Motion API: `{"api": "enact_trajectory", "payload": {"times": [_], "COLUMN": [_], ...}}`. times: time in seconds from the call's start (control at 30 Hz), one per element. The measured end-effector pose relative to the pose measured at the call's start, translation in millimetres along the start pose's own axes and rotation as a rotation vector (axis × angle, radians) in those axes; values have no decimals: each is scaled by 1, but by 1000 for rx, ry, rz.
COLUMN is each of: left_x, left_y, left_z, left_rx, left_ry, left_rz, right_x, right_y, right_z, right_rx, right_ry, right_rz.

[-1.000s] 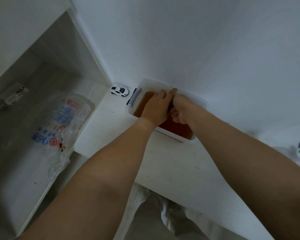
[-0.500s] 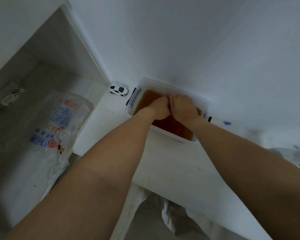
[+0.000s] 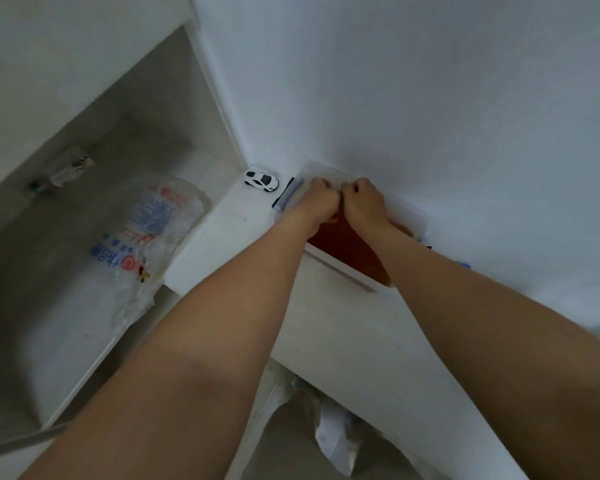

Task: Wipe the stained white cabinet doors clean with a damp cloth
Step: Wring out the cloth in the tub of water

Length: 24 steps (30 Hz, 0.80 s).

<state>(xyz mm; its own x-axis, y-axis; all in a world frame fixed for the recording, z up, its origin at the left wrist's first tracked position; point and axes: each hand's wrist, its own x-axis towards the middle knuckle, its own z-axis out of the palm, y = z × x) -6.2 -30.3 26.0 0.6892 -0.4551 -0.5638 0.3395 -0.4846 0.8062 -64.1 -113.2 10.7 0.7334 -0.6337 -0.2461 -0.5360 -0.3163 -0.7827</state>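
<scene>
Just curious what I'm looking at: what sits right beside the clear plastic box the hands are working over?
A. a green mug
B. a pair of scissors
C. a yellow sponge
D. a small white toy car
D: a small white toy car stands on the white ledge just left of the clear plastic box, by its dark latch.

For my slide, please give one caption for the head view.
Left hand and right hand, fists together, over a clear tub of reddish-brown liquid beside a toy car.
</scene>
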Motion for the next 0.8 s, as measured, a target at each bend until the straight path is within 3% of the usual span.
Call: {"api": "enact_trajectory", "payload": {"times": [0.17,0.3,0.53,0.67,0.8], "left_x": [-36,-69,-190,-286,-386], "left_y": [-16,-66,-172,-236,-303], "left_z": [-32,-74,-136,-158,-167], "left_rx": [-351,-327,-373,-463,-382], "left_ry": [253,610,1009,1140,1193], "left_rz": [34,72,-41,-73,-54], "right_x": [-23,-60,-166,-249,-346], "right_y": [-26,-47,-63,-72,-82], "right_z": [22,66,156,192,225], "right_rx": [18,14,-76,-143,-51], "right_ry": [-163,-352,-689,-799,-892], "right_rz": [-120,-234,-383,-463,-430]}}
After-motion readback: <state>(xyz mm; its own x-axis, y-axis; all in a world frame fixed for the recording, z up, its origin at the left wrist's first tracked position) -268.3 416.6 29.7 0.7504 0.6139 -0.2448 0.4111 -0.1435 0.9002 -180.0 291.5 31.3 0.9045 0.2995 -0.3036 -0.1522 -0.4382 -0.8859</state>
